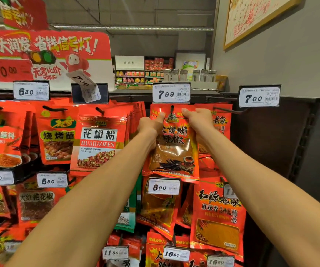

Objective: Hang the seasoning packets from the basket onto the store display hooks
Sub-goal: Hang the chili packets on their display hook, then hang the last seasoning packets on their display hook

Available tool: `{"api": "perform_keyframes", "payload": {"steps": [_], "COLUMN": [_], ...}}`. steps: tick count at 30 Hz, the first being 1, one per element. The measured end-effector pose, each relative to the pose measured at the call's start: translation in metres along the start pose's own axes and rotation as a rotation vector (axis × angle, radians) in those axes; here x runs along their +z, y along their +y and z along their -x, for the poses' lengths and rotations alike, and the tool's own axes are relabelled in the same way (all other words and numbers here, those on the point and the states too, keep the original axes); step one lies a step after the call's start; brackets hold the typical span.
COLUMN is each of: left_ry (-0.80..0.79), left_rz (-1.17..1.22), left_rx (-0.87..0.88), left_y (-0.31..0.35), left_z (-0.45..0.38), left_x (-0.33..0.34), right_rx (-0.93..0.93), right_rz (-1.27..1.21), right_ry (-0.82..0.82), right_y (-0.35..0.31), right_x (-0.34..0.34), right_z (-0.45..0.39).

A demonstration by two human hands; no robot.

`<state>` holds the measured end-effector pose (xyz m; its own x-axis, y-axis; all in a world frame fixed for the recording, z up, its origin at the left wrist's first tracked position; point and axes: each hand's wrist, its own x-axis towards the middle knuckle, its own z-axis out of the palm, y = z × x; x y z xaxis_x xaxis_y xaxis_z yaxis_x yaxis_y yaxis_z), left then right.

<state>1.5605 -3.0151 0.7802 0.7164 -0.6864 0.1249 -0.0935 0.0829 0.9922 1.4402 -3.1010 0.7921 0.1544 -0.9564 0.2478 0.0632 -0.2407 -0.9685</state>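
Your left hand (151, 125) and right hand (197, 118) hold the chili packet (171, 149) at its top corners, under the 7.99 tag (171, 92); the huajiao packet (99, 141) hangs to its left.

Glossy plastic seasoning packet (171, 147); paper price tag (171, 92)

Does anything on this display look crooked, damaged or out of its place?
Yes. The price tag above the peppercorn powder packet is bent and tilted, hanging half out of its dark holder, while the neighbouring tags sit flat. Both hands, left hand and right hand, hold a chili packet at its hook.
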Motion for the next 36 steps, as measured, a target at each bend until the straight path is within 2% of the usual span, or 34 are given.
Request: {"api": "perform_keyframes", "payload": {"steps": [4,11,15,18,20,22,25,30,36], "left_ry": [0.096,0.061,0.085,-0.014,-0.086,-0.193,-0.312,-0.307,-0.228], "left_rz": [-0.104,-0.134,-0.303,-0.346,-0.275,-0.151,-0.014,0.053,0.03], "left_rx": [0.043,0.029,0.22,0.344,0.37,0.321,0.216,0.022,-0.418], "left_y": [-0.004,-0.002,-0.012,-0.012,-0.012,-0.016,-0.034,-0.114,-0.259], "left_z": [-0.015,-0.019,0.001,0.029,0.048,0.069,0.095,0.126,0.174], "left_x": [0.012,0.004,-0.021,-0.041,-0.057,-0.08,-0.123,-0.189,-0.247], "right_rx": [-0.009,0.039,-0.067,-0.15,-0.154,-0.126,-0.101,0.075,0.435], "right_rz": [0.132,0.106,0.2,0.202,0.102,-0.007,-0.045,-0.014,0.142], "right_ry": [0.099,0.051,0.171,0.272,0.233,0.129,0.022,-0.055,-0.04], "right_y": [0.008,0.02,0.024,0.023,0.021,0.02,0.029,0.095,0.224], "right_x": [0.009,0.004,-0.019,-0.034,-0.04,-0.046,-0.056,-0.054,-0.038], "right_z": [-0.022,-0.043,-0.015,0.024,0.053,0.089,0.146,0.229,0.321]}}
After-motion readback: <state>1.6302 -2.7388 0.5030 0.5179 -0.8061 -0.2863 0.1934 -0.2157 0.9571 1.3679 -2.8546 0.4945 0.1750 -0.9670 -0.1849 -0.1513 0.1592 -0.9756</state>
